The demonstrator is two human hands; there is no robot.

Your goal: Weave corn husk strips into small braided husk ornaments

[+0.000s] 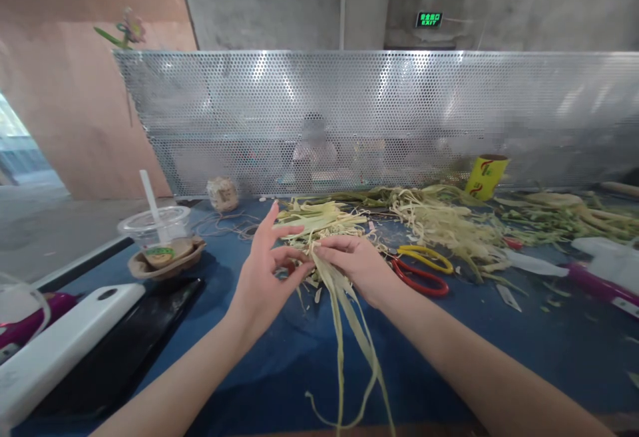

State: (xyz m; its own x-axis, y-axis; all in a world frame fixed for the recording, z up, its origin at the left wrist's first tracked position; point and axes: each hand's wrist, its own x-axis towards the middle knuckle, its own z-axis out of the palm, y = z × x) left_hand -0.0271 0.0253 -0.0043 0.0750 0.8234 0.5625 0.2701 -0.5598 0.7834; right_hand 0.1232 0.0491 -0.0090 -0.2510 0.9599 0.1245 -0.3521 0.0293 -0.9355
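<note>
Long pale green plant-leaf strips [344, 287] hang down from between my hands toward the table's front edge. My right hand [359, 264] is closed, pinching the top of the strips between thumb and fingers. Opposite it, my left hand [269, 264] brings its thumb and a lower finger together at the same bundle, while its upper fingers stretch out apart. Just beyond both hands lies a pile of pale leaf pieces [324, 214]. Scissors with red and yellow handles [422, 271] rest right of my right hand, their blades hidden under scraps.
A lidded plastic cup with a straw [154, 231] sits in a cardboard holder on the left, near a dark flat device [134, 350]. Twine [222, 194], a yellow tube [486, 177], shredded fibres [444, 221] and a purple-handled glue gun [594, 284] lie around. A perforated metal screen [379, 124] stands behind.
</note>
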